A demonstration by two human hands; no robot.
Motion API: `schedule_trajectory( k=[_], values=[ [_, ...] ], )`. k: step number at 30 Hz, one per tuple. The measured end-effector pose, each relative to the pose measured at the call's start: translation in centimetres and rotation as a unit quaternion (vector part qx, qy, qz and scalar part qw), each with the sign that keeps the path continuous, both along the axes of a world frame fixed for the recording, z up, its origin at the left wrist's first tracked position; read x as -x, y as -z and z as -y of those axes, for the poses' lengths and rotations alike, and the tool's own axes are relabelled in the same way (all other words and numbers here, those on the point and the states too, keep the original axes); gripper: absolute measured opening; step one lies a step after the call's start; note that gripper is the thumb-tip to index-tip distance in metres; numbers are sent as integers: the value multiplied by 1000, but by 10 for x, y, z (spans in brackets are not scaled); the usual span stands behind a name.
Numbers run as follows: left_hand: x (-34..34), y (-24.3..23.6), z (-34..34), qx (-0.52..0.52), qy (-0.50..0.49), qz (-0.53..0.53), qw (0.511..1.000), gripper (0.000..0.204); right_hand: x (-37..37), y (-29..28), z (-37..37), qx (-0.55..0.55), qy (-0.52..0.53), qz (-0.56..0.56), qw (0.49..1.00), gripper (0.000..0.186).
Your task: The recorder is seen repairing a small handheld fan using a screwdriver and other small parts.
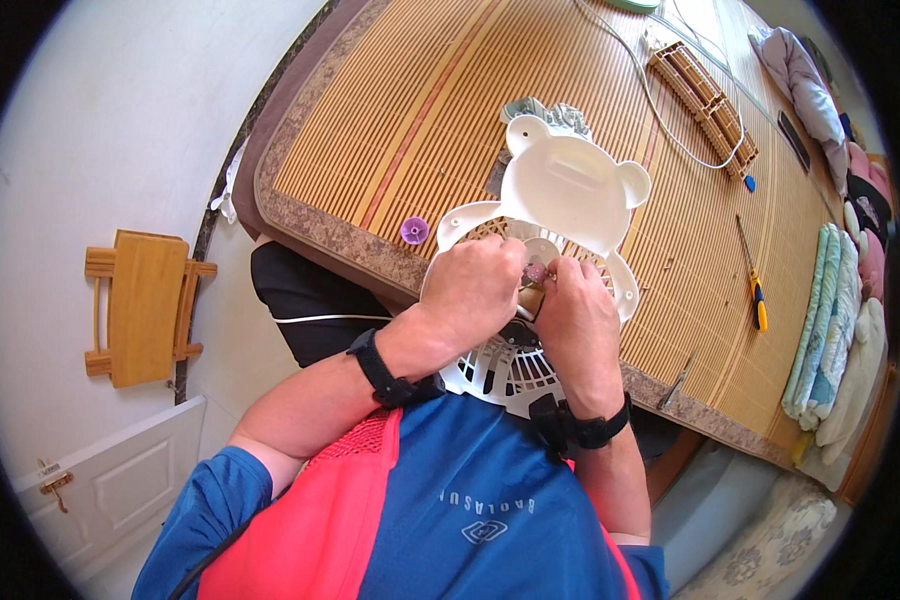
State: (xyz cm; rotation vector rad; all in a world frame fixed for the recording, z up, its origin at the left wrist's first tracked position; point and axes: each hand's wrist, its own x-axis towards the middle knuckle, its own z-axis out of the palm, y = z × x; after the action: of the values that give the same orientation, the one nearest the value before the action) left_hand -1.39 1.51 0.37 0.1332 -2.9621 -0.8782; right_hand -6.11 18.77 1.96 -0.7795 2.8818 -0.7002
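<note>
A white plastic housing shaped like a bear's head (568, 185) leans over the table edge, joined to or resting against a white slotted fan guard (515, 370) near my lap. Between my fingers sits a small dark reddish part (535, 272) in the middle of the housing; it looks like part of a motor. My left hand (475, 285) is closed at its left side, with the fingertips mostly hidden. From the right, my right hand (582, 315) pinches at the same spot, its thumb and forefinger close together. What exactly each hand grips is too small to tell.
A purple round cap (415, 231) lies left of the housing on the bamboo mat (370, 130). To the right are a screwdriver (759, 305), slim metal tweezers or pliers (676, 383), a bamboo rack (705, 105) with a white cord, a phone (794, 140) and folded cloths (825, 320).
</note>
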Motion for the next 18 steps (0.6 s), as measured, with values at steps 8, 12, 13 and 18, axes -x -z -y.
schedule_trajectory(
  k=[8, 12, 13, 18],
  values=[
    [-15, 3, 20, -58, 57, 20, 996, 11, 4, -6, 6, -26, -10, 8, 1000, 14],
    [-11, 0, 22, -83, 40, 35, 995, 11, 8, -10, 6, 4, -23, 15, 1000, 14],
    [-9, 0, 22, -82, 34, 49, 995, 11, 9, -12, 7, 4, -24, 15, 1000, 14],
    [-6, 0, 20, -81, 21, 52, 995, 12, 14, -12, 6, 63, -25, 19, 998, 11]
  ],
)
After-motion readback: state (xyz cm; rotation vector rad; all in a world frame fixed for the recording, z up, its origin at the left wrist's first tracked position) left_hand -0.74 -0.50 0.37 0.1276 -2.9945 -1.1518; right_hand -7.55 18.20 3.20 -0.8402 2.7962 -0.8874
